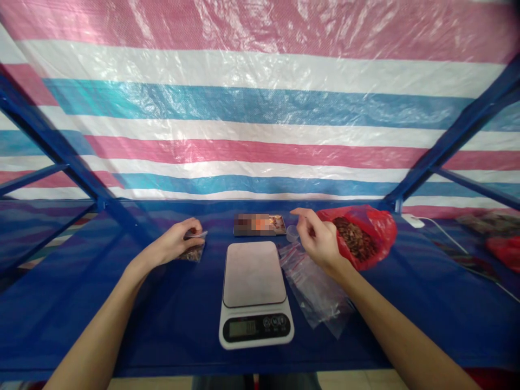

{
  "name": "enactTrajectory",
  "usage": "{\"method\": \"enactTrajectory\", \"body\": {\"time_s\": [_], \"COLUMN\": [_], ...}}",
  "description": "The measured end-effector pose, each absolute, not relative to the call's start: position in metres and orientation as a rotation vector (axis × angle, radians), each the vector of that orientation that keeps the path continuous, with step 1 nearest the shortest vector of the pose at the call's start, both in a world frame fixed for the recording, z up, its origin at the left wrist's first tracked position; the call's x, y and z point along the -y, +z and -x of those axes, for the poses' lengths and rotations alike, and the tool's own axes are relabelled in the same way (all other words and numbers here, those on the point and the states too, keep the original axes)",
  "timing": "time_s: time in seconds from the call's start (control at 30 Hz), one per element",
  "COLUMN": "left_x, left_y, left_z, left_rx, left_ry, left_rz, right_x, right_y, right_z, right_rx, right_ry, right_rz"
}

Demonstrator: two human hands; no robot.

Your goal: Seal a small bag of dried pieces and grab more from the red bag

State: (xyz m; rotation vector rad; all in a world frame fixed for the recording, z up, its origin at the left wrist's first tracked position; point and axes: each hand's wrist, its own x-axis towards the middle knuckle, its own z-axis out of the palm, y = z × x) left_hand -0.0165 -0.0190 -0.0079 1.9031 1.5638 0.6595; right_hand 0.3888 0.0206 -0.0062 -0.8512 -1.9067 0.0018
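Left of centre, on the blue surface (162, 314): left hand (179, 241), grip curled shut over the top of a small filled bag (194, 252), brown pieces inside, base resting on the surface. Hard to tell whether the bag's mouth is sealed. If unsealed, a likely spill: any tilt or squeeze from that grip and out go the pieces, dark against the dark blue and hard to find again.

Centre, near edge: white kitchen scale (255, 290), platform bare, display too dim to read. Close to the front edge, so easy to nudge with a forearm. Beyond it, at the far side, a flat printed pack (260, 224), detail blurred.

Right of the scale: a heap of empty clear zip bags (314, 287), slippery and partly under the right wrist; could slide or drag along with a sleeve-less arm sweep. Above them, right hand (320, 241), grip pinched on what looks like a small clear scoop (292, 233), held in the air between scale and red bag (365, 238). Light pinch, so a possible drop or tip.

Red bag slumped open, brown pieces exposed, just beside the hand; a knock could topple it and scatter the contents.

Far right: white device with cable (412, 220), well apart.
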Motion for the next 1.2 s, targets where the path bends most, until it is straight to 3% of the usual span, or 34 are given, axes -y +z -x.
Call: {"method": "enactTrajectory", "body": {"time_s": [0.13, 0.27, 0.53, 0.7, 1.0, 1.2], "left_x": [0.024, 0.014, -0.031, -0.052, -0.064, -0.077], "left_y": [0.021, 0.068, 0.141, 0.137, 0.112, 0.104], "left_z": [0.001, -0.039, -0.104, -0.092, -0.074, -0.072], "left_rx": [-1.461, -1.233, -0.979, -0.928, -0.886, -1.146], "left_ry": [0.823, 0.876, 0.917, 0.947, 0.623, 0.824], "left_rz": [-1.715, -1.821, -1.955, -1.847, -1.716, -1.992], "right_x": [-0.016, -0.017, -0.057, -0.081, -0.093, -0.096], "right_y": [0.004, 0.047, 0.125, 0.125, 0.108, 0.102], "right_z": [-0.379, -0.350, -0.318, -0.331, -0.336, -0.336], "right_rx": [1.885, 2.028, 2.263, 2.058, 2.012, 1.988], "right_ry": [0.192, 0.495, 0.532, 0.820, 1.431, 1.574], "right_rz": [0.848, 0.739, 0.512, 0.627, 0.743, 0.733]}}
